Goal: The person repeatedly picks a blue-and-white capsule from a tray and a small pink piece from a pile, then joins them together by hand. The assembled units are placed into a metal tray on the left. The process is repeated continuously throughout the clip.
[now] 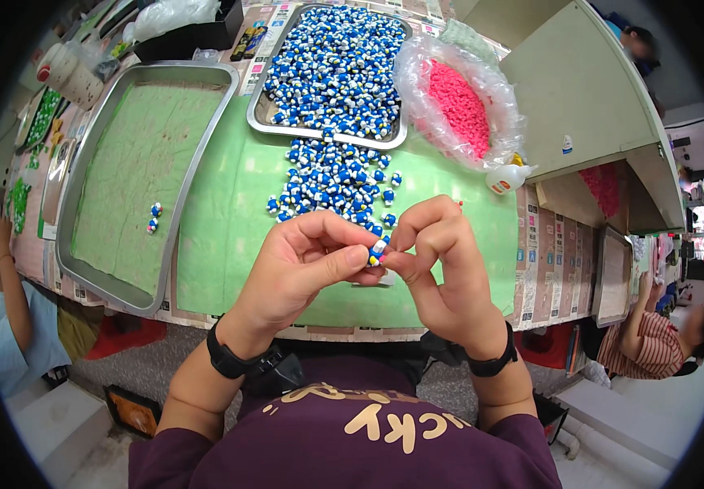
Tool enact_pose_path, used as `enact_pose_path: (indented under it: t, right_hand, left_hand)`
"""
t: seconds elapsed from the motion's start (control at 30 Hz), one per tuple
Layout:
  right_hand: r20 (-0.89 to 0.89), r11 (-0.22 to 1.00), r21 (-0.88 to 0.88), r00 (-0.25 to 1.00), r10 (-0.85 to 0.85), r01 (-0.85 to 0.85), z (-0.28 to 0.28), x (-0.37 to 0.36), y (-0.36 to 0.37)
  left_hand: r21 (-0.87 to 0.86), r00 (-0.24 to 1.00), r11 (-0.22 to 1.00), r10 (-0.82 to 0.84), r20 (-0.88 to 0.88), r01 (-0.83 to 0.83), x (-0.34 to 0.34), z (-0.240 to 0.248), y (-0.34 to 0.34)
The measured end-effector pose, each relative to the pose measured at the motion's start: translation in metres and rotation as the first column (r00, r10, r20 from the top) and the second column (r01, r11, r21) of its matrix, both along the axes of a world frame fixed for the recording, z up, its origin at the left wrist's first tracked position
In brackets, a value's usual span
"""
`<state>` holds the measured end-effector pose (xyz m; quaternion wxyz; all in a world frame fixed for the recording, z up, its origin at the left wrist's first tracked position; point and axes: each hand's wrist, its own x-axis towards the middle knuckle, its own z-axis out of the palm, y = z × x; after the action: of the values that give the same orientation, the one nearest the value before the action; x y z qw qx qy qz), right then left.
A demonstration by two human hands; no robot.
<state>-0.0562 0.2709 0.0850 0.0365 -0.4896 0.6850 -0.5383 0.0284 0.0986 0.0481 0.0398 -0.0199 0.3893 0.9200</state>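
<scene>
Over the near part of the green sheet, my left hand (299,265) pinches a small blue and white figurine (377,251) with a touch of yellow on it. My right hand (441,261) meets it from the other side, thumb and index finger closed around a tiny pink piece (383,259) against the figurine. Fingertips cover most of that piece. Just beyond my hands lies a loose pile of similar blue and white figurines (331,179), spilling from a heaped metal tray (319,134).
A clear plastic bag (417,106) of pink pieces (458,106) sits right of the heaped tray, near a white bottle (508,179). At left, a green-lined metal tray (128,155) holds a few figurines (154,218). A cabinet (588,90) stands at right. Other people sit on both sides.
</scene>
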Motion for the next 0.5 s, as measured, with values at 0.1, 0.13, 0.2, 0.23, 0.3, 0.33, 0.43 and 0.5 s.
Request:
enact_pose_path:
  t: [0.1, 0.13, 0.2, 0.23, 0.3, 0.33, 0.43, 0.5]
  right_hand:
    - [-0.006, 1.000, 0.011, 1.000, -0.022, 0.022, -0.003, 0.002, -0.002]
    - [-0.004, 0.999, 0.018, 0.999, -0.032, 0.032, -0.002, 0.001, -0.002]
    - [0.015, 0.997, 0.017, 0.997, -0.071, 0.071, -0.002, -0.003, -0.002]
    - [0.027, 0.995, 0.015, 0.994, -0.103, 0.102, 0.000, -0.007, 0.005]
    - [0.069, 0.983, 0.005, 0.980, -0.185, 0.185, 0.004, -0.015, 0.021]
    - [0.060, 0.970, 0.022, 0.968, -0.242, 0.241, 0.005, -0.020, 0.030]
    - [0.143, 0.935, 0.086, 0.925, -0.352, 0.343, 0.003, -0.029, 0.055]
    - [0.099, 0.913, 0.130, 0.911, -0.400, 0.386, 0.002, -0.034, 0.066]
  left_hand:
    - [-0.052, 0.999, 0.998, 0.029, 0.026, -0.027, 0.004, 0.001, -0.001]
    - [-0.093, 0.998, 0.995, 0.048, 0.040, -0.044, 0.006, 0.003, -0.004]
    - [-0.238, 0.984, 0.958, 0.173, 0.032, -0.160, 0.011, 0.007, -0.017]
    - [-0.331, 0.963, 0.909, 0.269, -0.005, -0.255, 0.014, 0.008, -0.030]
    - [-0.519, 0.840, 0.696, 0.536, -0.084, -0.496, 0.027, 0.010, -0.065]
    - [-0.577, 0.751, 0.561, 0.644, -0.146, -0.593, 0.035, 0.009, -0.084]
    - [-0.767, 0.619, 0.268, 0.758, -0.206, -0.583, 0.054, 0.009, -0.124]
    - [-0.785, 0.578, 0.237, 0.796, -0.181, -0.572, 0.060, 0.009, -0.133]
